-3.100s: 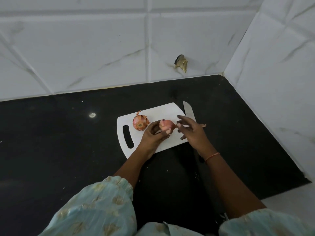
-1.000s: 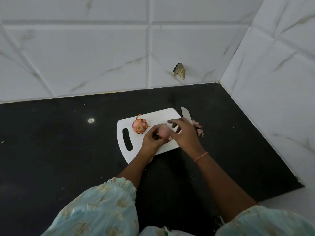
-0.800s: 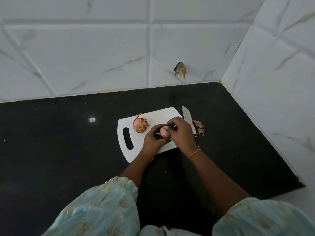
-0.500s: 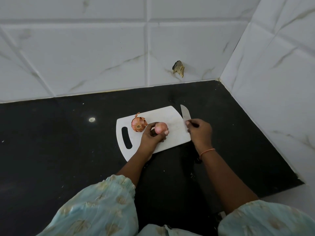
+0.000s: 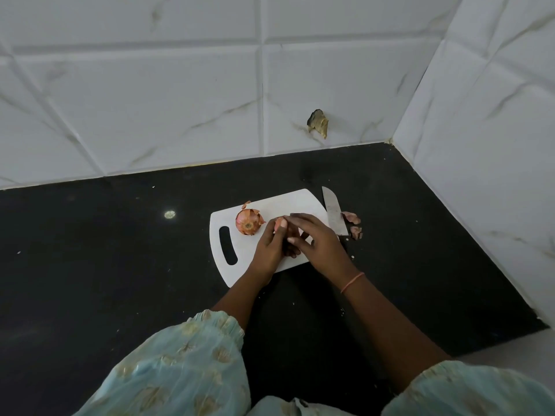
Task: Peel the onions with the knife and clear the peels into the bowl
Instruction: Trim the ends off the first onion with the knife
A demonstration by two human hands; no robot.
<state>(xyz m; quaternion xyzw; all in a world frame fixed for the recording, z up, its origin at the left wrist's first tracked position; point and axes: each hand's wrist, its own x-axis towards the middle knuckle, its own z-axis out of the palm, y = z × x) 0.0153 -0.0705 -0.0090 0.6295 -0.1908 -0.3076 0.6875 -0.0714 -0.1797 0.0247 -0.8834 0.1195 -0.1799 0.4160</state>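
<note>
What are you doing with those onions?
Peeling them by hand. The left hand holds a small onion over the white cutting board, and the right hand picks at its skin. Another onion waits on the board. The knife lies beside it, with peels on the counter.

I am at a black bench (image 5: 90, 265) that fits into a corner of the room. Big white tiles with thin grey lines cover the back wall (image 5: 150, 100) and the side wall (image 5: 486, 130) on my right. There is a small broken hole (image 5: 317, 122) low in the back wall, and tiny pale specks lie on the black top.
</note>
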